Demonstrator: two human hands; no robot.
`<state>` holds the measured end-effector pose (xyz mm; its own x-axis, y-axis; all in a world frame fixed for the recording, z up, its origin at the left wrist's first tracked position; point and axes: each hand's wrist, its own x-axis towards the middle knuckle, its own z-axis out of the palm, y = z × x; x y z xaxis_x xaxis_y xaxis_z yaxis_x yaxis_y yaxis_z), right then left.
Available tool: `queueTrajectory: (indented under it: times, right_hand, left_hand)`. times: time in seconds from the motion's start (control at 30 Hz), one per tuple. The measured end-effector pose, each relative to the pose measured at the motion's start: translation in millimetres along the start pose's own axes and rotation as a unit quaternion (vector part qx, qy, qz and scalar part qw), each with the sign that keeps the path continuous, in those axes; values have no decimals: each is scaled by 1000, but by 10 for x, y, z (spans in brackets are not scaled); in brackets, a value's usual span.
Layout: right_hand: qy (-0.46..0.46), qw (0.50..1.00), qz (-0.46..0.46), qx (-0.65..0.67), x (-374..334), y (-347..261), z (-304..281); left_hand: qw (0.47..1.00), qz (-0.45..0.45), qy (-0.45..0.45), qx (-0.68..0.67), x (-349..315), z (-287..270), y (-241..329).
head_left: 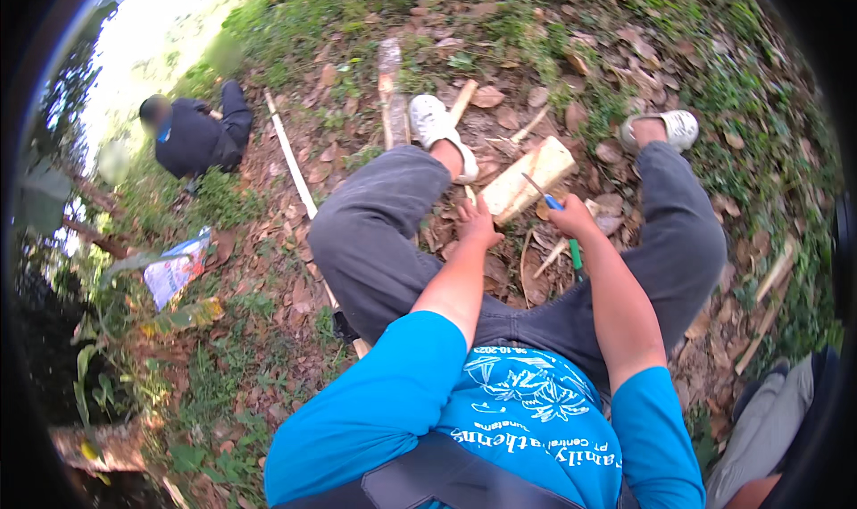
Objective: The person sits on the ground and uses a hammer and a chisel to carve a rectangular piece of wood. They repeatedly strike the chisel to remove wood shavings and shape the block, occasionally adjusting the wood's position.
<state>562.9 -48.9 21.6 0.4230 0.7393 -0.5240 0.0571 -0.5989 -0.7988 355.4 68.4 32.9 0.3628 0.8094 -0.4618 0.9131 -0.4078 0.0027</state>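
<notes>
Right hand (571,216) grips a knife (544,194) against the block (528,180); left hand (478,223), fingers curled, steadies it; carving looks barely begun.

The person sits with knees bent and spread, both bare forearms reaching forward and down between the legs. The left hand (478,223) lies palm down, fingers spread and slightly curled, the wrist nearly straight. The right hand (571,216) is closed in a fist, knuckles up, the wrist bent a little inward. The two hands stay near each other, apart.
</notes>
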Motion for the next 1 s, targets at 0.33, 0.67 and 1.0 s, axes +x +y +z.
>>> queueTrajectory:
  times: [0.33,0.67,1.0]
  right_hand:
    - [-55,998,-11,9,-105,201,17]
    - [-54,998,-4,-6,-310,80,-73]
    - [57,996,-61,30,-170,226,-211]
  left_hand:
    - [987,19,94,-129,313,554,-73]
    - [989,60,0,-137,35,143,54]
    - [997,42,-55,-32,-115,-68,419]
